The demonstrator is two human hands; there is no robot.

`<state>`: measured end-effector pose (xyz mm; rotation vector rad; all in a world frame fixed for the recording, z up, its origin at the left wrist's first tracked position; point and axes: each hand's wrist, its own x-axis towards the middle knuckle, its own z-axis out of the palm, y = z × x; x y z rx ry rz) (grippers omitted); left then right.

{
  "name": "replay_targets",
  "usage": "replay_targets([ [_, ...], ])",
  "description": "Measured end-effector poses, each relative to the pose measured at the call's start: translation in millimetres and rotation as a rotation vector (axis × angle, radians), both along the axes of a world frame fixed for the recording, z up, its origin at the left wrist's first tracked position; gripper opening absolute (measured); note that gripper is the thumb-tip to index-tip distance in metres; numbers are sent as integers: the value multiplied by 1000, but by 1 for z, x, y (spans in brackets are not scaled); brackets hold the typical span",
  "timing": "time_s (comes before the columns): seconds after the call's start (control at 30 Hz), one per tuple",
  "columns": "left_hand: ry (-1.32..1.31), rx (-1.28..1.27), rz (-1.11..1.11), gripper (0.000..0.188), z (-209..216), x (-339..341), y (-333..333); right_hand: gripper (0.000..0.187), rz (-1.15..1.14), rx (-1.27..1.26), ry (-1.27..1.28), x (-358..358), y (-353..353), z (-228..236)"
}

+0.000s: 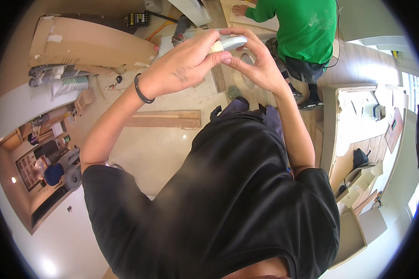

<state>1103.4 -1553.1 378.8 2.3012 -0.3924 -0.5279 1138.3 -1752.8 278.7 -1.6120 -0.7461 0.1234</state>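
Both hands meet at the top middle, around a pale grey-white rounded object point(233, 43) with a cream part point(217, 47) at its left end. Its exact kind cannot be made out. My left hand point(184, 65) is closed at that cream end, thumb and fingers pinching it, with a black band on the wrist. My right hand point(257, 60) curls over the other side, its thumb tip close to the left thumb. The fingers cover much of the object, which is held up in front of me above the floor.
A person in a green top point(307, 28) bends over a board point(253, 21) ahead right. Wooden planks point(165, 119) lie on the tiled floor. A large cardboard sheet point(93, 44) stands at left. A cluttered workbench point(358, 116) is at right. A power tool point(180, 30) lies beyond my left hand.
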Motion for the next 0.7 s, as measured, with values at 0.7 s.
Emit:
replay_targets([
  [0.7, -163, 9, 220, 37, -16, -9, 1, 21, -72, 107, 391, -25, 22, 5],
])
